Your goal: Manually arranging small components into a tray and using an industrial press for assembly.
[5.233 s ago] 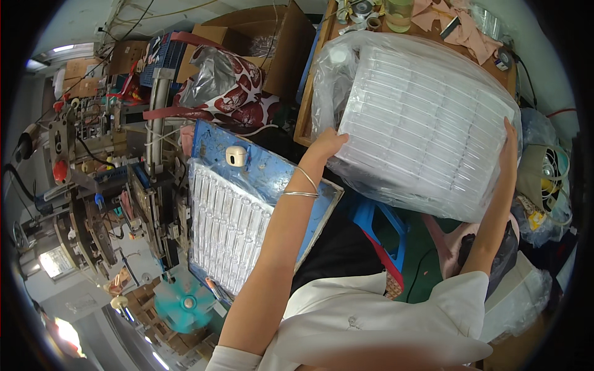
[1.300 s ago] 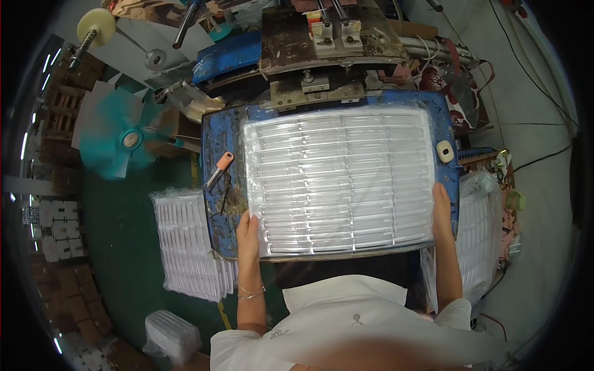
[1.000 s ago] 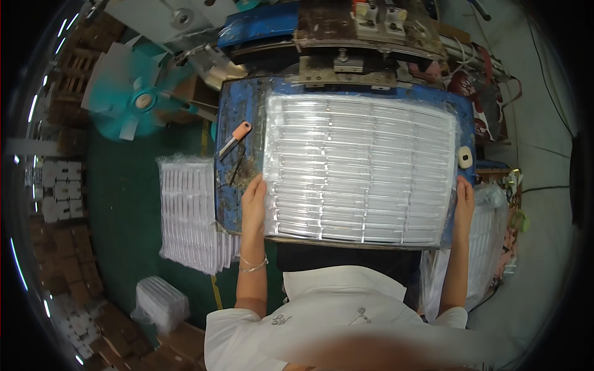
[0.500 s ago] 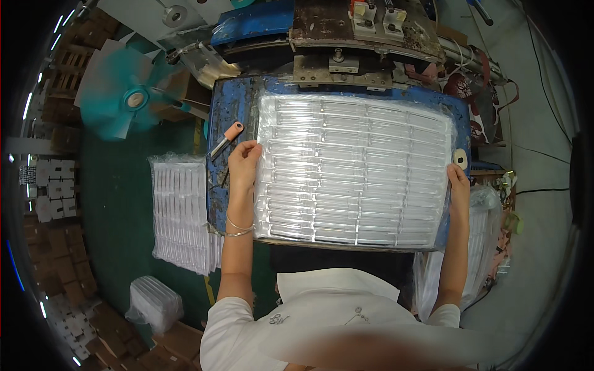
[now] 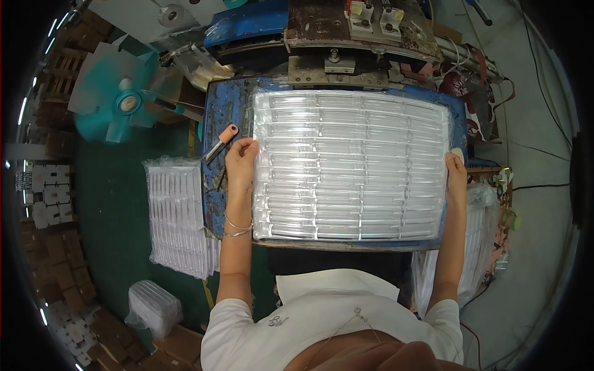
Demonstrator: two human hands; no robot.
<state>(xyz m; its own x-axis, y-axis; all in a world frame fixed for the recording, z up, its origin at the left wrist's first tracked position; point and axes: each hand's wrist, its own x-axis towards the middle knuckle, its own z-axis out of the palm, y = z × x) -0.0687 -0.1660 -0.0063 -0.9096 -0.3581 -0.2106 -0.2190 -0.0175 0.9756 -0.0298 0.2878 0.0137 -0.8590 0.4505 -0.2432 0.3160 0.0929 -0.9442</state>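
A wide clear plastic blister tray [image 5: 346,167] with rows of long narrow cavities lies flat on the blue worktable [image 5: 278,83]; I cannot tell if several are stacked. My left hand [image 5: 241,164] pinches its left edge, fingers closed. At the opposite edge, my right hand [image 5: 456,170] is closed on the tray's rim, thumb and fingers together. Just beyond the right fingers, a small whitish rounded object [image 5: 458,153] is partly covered by them. A tool with an orange handle [image 5: 228,132] and metal shaft lies on the table beyond my left hand.
A worn metal press [image 5: 340,65] stands at the table's far side. On the left are a spinning teal fan [image 5: 128,103], stacked clear trays [image 5: 176,216] and a wrapped bundle [image 5: 154,306]. More bagged trays [image 5: 473,229] stand by my right arm. Cartons [image 5: 55,253] line the far left.
The tray has shifted slightly away from me, its near edge now farther from the table's front. My right hand has slid a little farther along, partly covering the small whitish object.
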